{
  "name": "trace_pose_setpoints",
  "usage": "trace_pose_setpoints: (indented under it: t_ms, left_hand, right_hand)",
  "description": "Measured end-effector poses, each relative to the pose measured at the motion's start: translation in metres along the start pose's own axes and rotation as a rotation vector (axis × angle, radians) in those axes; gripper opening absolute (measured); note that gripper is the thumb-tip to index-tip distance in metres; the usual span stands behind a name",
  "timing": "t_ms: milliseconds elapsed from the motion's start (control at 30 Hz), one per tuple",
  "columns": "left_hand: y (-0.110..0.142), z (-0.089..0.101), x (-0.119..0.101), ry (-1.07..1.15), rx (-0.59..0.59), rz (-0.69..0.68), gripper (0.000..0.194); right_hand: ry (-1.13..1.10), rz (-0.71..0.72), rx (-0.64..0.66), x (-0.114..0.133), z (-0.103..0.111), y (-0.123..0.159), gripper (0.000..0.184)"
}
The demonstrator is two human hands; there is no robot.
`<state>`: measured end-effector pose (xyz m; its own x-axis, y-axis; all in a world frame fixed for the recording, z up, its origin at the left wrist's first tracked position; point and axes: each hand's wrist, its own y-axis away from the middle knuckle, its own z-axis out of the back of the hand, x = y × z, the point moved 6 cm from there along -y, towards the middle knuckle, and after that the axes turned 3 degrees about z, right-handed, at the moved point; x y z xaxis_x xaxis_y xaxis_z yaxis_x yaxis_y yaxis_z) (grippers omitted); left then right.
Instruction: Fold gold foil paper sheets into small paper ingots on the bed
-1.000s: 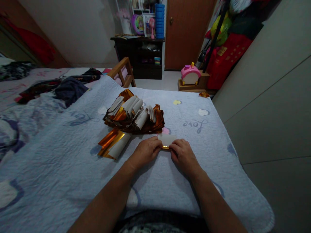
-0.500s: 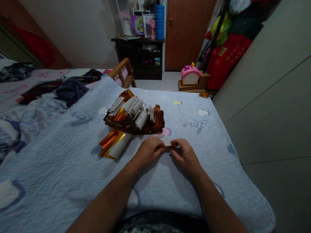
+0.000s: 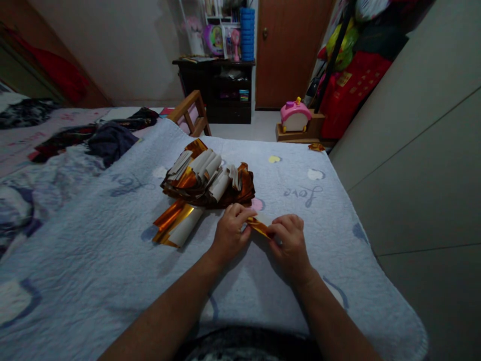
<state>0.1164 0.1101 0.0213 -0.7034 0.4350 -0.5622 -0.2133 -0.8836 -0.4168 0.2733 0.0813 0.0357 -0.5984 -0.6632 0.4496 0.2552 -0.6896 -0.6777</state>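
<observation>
Between my two hands is a small piece of gold foil paper, its shiny side showing as a narrow slanting strip and a pale part behind it. My left hand pinches its left end, and my right hand pinches the lower right end. Just beyond my left hand lies a pile of gold foil paper with rolled or curved white-backed sheets on top. A separate curled gold and white sheet rests left of my left hand.
A blue quilted cover spreads beneath everything. A small gold foil piece sits at its far right corner. Clothes lie on the bed at left; a pale cabinet stands along the right. A pink toy is beyond the far edge.
The foil paper has turned from level to slanting down to the right, and its gold face now shows. My left hand has risen slightly; my right hand has shifted a little rightward.
</observation>
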Motion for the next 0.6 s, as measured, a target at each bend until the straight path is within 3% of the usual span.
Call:
trace_pose_setpoints:
  t_ms: [133,233,300,433,600]
  left_hand:
    - [0.000,0.004,0.004,0.082,-0.068,0.125,0.047]
    - [0.000,0.010,0.003,0.117,-0.109,0.146,0.041]
    - [-0.001,0.012,-0.002,0.142,-0.083,0.091,0.032]
    - [0.000,0.007,-0.009,0.200,0.028,-0.033,0.026]
    - [0.003,-0.016,-0.001,0.191,0.279,0.013,0.026]
  right_hand:
    - [0.092,0.050,-0.070,0.007,0.006,-0.001,0.012]
    - [0.167,0.052,-0.093,0.007,0.008,0.001,0.014]
    - [0.215,0.017,-0.003,0.005,0.001,0.002,0.015]
    - [0.240,-0.041,0.311,-0.002,-0.024,0.006,0.011]
    - [0.172,-0.082,0.492,-0.009,-0.039,0.012,0.006]
